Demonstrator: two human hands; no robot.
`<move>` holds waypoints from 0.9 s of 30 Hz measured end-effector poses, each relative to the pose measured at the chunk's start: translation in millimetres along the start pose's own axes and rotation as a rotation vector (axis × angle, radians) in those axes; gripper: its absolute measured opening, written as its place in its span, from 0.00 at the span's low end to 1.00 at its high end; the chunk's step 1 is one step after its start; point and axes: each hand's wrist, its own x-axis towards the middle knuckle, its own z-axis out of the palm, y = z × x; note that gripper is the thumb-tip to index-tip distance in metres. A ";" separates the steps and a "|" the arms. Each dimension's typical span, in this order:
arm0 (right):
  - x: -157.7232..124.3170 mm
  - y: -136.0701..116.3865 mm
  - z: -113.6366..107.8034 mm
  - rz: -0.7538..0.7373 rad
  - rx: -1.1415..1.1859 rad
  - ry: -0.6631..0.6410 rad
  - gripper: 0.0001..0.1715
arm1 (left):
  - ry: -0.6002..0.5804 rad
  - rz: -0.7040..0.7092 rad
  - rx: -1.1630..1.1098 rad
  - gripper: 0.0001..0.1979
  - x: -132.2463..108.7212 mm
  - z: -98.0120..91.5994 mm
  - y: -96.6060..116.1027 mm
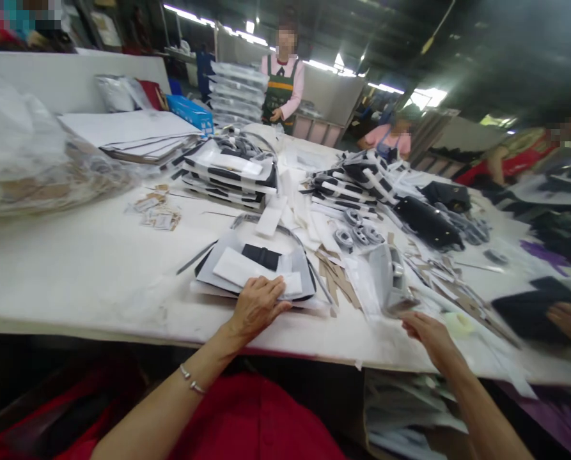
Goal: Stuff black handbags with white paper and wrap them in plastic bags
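Note:
A grey-and-black handbag (222, 259) lies flat in front of me, its covered handle arching away at the far side. Across it lies a white wrapping strip (234, 267). My left hand (261, 303) rests on the strip and the bag's near edge, fingers extended over them. To the right, my right hand (429, 332) is low over the table with its fingers loosely bent. Its fingertips are by the near end of a clear plastic bag (385, 281) holding grey rolled pieces. I see nothing held in the right hand.
Stacked wrapped handbags (227, 182) stand behind, with another pile (347, 182) to their right. Grey coils (357, 233), brown paper strips (337, 278) and a black bag (429, 223) cover the right side. A large plastic sack (36, 166) sits left. A co-worker's hand (570, 322) is at right.

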 end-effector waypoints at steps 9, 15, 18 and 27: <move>15.3 -214.8 100.1 -0.494 -0.302 -0.919 0.17 | -0.042 -0.044 -0.045 0.20 -0.3 0.8 0.9; 45.6 -273.1 195.6 -0.756 -0.879 -1.072 0.05 | -0.046 -0.080 -0.070 0.21 0.3 1.1 2.1; 57.8 -277.9 227.4 -0.819 -1.143 -1.045 0.03 | -0.032 -0.088 -0.085 0.22 -0.2 3.6 1.8; 73.8 -268.9 266.7 -0.979 -1.300 -1.017 0.14 | -0.021 -0.083 -0.109 0.24 -3.1 10.2 0.7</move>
